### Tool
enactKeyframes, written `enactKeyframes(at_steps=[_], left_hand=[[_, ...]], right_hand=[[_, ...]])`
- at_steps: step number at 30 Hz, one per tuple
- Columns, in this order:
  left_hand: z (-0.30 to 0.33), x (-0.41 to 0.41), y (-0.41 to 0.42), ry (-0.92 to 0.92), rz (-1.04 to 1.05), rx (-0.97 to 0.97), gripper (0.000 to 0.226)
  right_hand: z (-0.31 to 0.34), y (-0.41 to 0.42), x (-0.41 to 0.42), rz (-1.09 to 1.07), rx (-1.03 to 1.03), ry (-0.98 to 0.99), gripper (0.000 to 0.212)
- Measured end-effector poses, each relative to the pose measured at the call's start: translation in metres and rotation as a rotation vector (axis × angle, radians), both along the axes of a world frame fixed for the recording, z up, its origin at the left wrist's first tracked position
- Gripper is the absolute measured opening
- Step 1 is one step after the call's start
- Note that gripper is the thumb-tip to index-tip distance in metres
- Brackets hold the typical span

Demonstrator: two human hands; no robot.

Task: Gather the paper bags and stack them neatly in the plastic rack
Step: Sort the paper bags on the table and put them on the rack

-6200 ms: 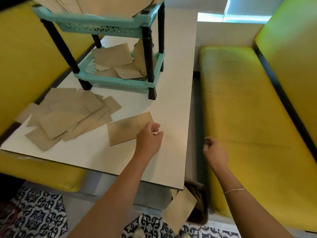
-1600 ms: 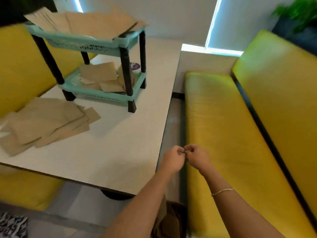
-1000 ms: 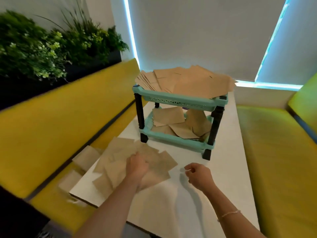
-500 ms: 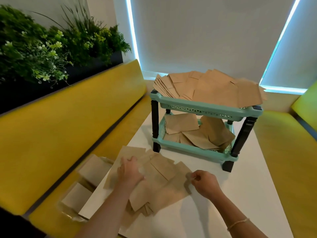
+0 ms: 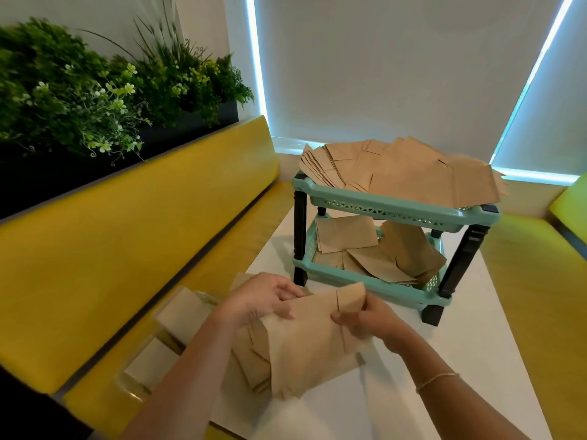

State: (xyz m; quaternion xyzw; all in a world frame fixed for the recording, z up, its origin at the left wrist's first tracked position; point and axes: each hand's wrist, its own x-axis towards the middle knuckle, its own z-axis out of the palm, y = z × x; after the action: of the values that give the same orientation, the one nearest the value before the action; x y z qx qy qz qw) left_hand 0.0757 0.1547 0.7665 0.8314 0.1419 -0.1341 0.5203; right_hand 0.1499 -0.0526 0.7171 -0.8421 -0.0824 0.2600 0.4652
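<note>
A loose bunch of brown paper bags (image 5: 301,341) is tilted up off the white table (image 5: 444,360), held between both hands. My left hand (image 5: 257,300) grips its left upper edge, fingers curled over the top. My right hand (image 5: 365,315) pinches its right upper corner. Behind them stands the teal plastic rack (image 5: 390,211) with black legs. Its top shelf carries a fanned heap of bags (image 5: 403,173). The lower shelf holds several bags (image 5: 374,249) lying at odd angles.
Two more bags (image 5: 178,312) in clear wrapping lie on the yellow bench seat (image 5: 222,265) left of the table. Yellow backrest and green plants rise on the left. Another yellow bench (image 5: 540,281) runs along the right. White blinds close the back.
My hands moved from the right table edge to the pile on the left. They pushed the spread bags together, and now both hands hold the bunch tilted up off the table.
</note>
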Motion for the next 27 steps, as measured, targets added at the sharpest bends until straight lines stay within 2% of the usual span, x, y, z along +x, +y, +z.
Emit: enactKeyframes(at_steps=[2,4,5,7,10,12,16,20,24,27], left_hand=[[-0.008,0.0,-0.002,0.017,-0.018,-0.139,0.036],[-0.027,0.004,-0.003,0.044,-0.024,-0.078,0.028],[-0.038,0.007,-0.003,0.065,-0.02,0.026,0.028],[-0.063,0.014,-0.003,0.119,0.019,0.313,0.046],[-0.087,0.018,-0.008,0.218,0.07,0.626,0.071],[-0.097,0.02,-0.012,0.248,0.101,0.723,0.083],[-0.101,0.021,-0.019,0.238,0.21,0.614,0.095],[-0.09,0.023,-0.029,0.261,0.205,0.596,0.094],[-0.063,0.022,-0.058,0.241,0.125,0.627,0.087],[-0.036,0.022,-0.093,0.16,0.037,0.528,0.072]], right_hand=[[0.005,-0.01,0.001,0.0,0.068,0.075,0.052],[0.007,-0.025,0.001,0.01,0.003,0.067,0.032],[0.008,-0.033,0.002,0.019,-0.069,0.038,0.023],[0.009,-0.05,0.005,0.052,-0.24,-0.019,0.015],[0.013,-0.071,0.005,0.094,-0.476,0.002,0.025],[0.015,-0.083,0.003,0.072,-0.565,0.022,0.032],[0.013,-0.106,0.0,-0.021,-0.591,0.044,0.041],[0.017,-0.129,-0.007,-0.048,-0.602,0.015,0.041],[0.026,-0.159,-0.015,-0.108,-0.573,-0.049,0.038],[0.038,-0.191,-0.026,-0.198,-0.564,-0.123,0.031]])
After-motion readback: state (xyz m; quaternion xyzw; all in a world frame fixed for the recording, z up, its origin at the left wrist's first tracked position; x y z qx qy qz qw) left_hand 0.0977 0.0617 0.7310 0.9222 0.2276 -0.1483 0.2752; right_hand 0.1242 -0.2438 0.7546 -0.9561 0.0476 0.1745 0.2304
